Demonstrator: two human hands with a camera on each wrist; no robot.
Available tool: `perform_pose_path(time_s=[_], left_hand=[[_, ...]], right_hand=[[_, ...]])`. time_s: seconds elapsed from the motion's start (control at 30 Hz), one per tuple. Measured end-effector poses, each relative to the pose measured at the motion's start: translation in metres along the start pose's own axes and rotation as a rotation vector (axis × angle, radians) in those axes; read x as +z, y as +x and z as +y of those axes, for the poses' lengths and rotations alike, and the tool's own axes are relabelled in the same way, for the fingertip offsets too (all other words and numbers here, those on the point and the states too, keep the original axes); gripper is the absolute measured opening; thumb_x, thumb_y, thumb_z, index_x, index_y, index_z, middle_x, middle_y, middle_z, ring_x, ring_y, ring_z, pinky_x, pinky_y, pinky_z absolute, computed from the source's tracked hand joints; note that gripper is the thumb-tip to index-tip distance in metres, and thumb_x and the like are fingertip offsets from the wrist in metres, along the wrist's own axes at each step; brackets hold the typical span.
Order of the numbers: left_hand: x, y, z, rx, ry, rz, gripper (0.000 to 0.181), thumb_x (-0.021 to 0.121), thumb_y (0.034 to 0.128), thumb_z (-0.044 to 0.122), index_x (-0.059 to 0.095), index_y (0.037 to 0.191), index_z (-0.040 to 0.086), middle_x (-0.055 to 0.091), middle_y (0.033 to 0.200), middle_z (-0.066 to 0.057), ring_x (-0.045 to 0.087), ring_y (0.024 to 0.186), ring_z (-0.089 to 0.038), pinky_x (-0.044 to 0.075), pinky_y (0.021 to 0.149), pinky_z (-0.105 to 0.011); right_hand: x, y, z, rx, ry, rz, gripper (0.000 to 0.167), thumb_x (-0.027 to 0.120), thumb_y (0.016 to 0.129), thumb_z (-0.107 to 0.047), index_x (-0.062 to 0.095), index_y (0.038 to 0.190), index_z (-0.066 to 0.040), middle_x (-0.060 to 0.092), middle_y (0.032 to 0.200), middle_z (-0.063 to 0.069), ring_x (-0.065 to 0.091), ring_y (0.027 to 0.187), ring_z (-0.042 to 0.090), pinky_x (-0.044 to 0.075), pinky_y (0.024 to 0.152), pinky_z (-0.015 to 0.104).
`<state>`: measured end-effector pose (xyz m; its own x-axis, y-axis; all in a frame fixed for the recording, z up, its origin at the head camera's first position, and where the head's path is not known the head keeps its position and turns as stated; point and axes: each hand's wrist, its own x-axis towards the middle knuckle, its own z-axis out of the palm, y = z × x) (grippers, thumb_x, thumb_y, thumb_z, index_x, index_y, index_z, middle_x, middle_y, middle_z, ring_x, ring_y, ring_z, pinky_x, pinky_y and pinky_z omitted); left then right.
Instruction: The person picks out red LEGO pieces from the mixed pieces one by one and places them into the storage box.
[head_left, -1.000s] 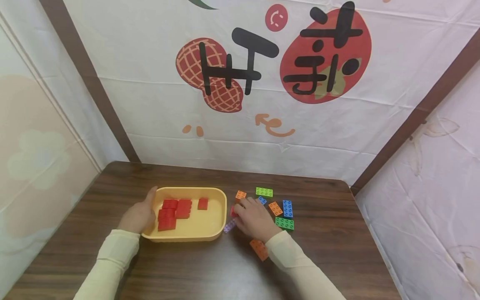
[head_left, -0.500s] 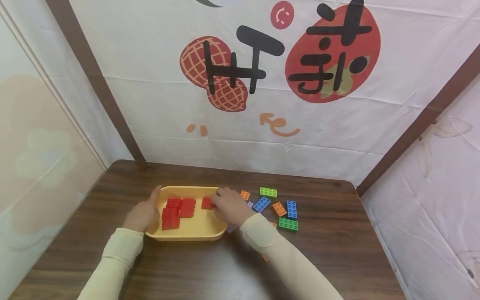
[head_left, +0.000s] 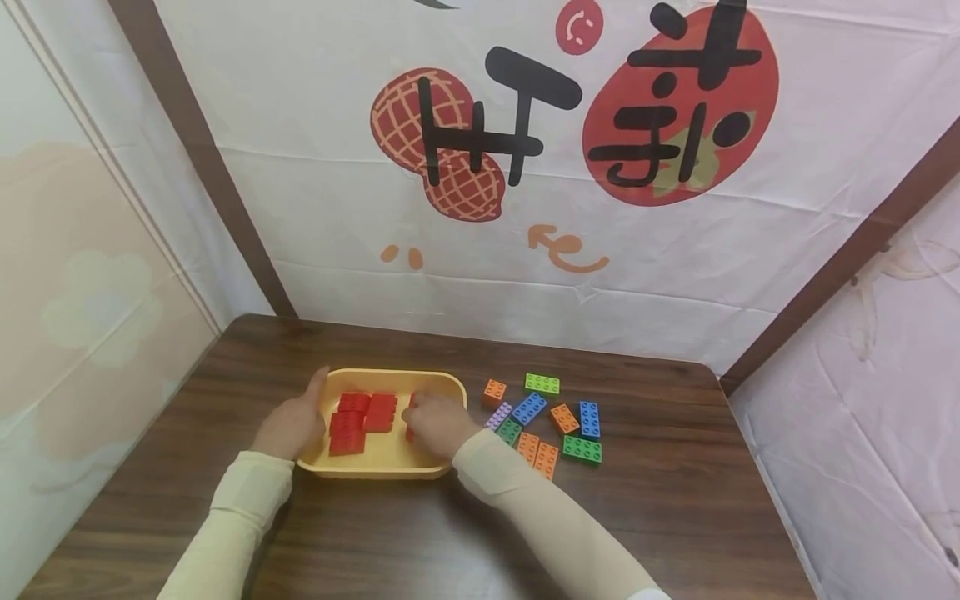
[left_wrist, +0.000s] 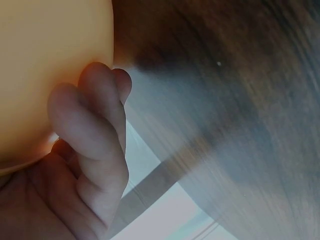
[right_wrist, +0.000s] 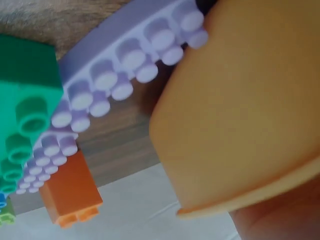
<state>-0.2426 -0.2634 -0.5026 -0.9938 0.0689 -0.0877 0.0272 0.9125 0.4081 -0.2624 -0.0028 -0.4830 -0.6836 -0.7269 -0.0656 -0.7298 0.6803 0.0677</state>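
A yellow plastic tray (head_left: pixel 382 472) stands on the table. Several red toy building bricks (head_left: pixel 347 437) lie in its left half. My left hand (head_left: pixel 292 425) grips the tray's left end; in the left wrist view its bent fingers (left_wrist: pixel 97 115) press against the outer wall. My right hand (head_left: pixel 438 423) reaches over the right rim into the tray. It pinches a red brick (head_left: pixel 409 434), mostly hidden under the fingers. In the right wrist view the tray's wall (right_wrist: pixel 240 100) hides most of that hand.
Right of the tray lie loose bricks: lilac (head_left: pixel 498 416), blue (head_left: pixel 529 408), light green (head_left: pixel 542 383), dark green (head_left: pixel 582 450) and several orange ones (head_left: pixel 565 418). The lilac brick (right_wrist: pixel 130 55) sits close beside the tray wall. A printed cloth (head_left: pixel 450 292) hangs behind the table.
My right hand has moved left from the loose bricks into the tray, carrying a red brick. My left hand has stayed on the tray's left end. The head view has shifted slightly.
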Motion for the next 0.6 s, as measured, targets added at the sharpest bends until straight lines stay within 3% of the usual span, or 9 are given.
perform_pose_path(time_s=[0.13, 0.37, 0.6], left_hand=[[0.0, -0.0001, 0.0006, 0.002, -0.012, -0.002, 0.077, 0.049, 0.0921, 0.004, 0.011, 0.159, 0.006, 0.051, 0.062, -0.009, 0.052, 0.054, -0.027, 0.048, 0.054, -0.045], [-0.0021, 0.0005, 0.0011, -0.018, 0.002, -0.014, 0.075, 0.046, 0.0937, 0.004, 0.01, 0.159, 0.005, 0.055, 0.066, -0.011, 0.055, 0.058, -0.028, 0.05, 0.059, -0.05], [-0.0008, 0.0002, 0.0007, -0.012, 0.005, -0.007, 0.075, 0.046, 0.0936, 0.004, 0.011, 0.159, 0.005, 0.054, 0.065, -0.01, 0.054, 0.057, -0.028, 0.049, 0.058, -0.048]], right_hand=[[0.0035, 0.0013, -0.0025, 0.032, -0.026, -0.02, 0.02, 0.071, 0.096, -0.025, 0.074, 0.115, -0.022, 0.058, 0.112, 0.001, 0.053, 0.103, 0.017, 0.051, 0.083, 0.029], [0.0048, 0.0043, -0.0027, 0.052, -0.065, -0.023, 0.028, 0.069, 0.097, -0.023, 0.072, 0.125, -0.025, 0.056, 0.119, 0.001, 0.05, 0.114, 0.02, 0.049, 0.093, 0.035], [-0.0005, 0.0101, -0.0074, 0.063, 0.044, -0.064, 0.033, 0.079, 0.089, -0.027, 0.072, 0.121, -0.028, 0.061, 0.113, -0.002, 0.053, 0.108, 0.017, 0.046, 0.098, 0.034]])
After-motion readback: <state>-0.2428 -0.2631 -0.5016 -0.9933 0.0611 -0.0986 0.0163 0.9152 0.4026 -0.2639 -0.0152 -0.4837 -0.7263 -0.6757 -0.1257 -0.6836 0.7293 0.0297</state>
